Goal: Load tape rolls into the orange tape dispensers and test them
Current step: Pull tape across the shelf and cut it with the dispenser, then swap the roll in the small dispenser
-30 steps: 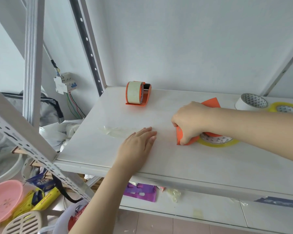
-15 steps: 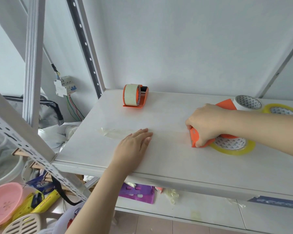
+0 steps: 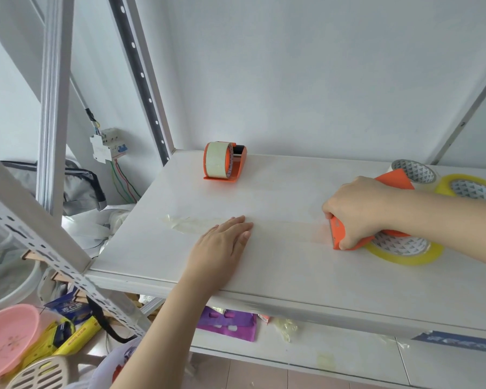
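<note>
left hand flat on tape strip | right hand grips orange dispenser

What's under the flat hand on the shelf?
The left hand presses on a clear tape strip stuck to the white shelf. The piece beneath the palm is covered.

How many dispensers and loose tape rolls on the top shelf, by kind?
Orange tape dispensers: 2, one standing at the back, one under the right hand with a yellow-edged roll loaded.
Loose tape rolls: 2, one white, one yellow.
Total: 4.
</note>
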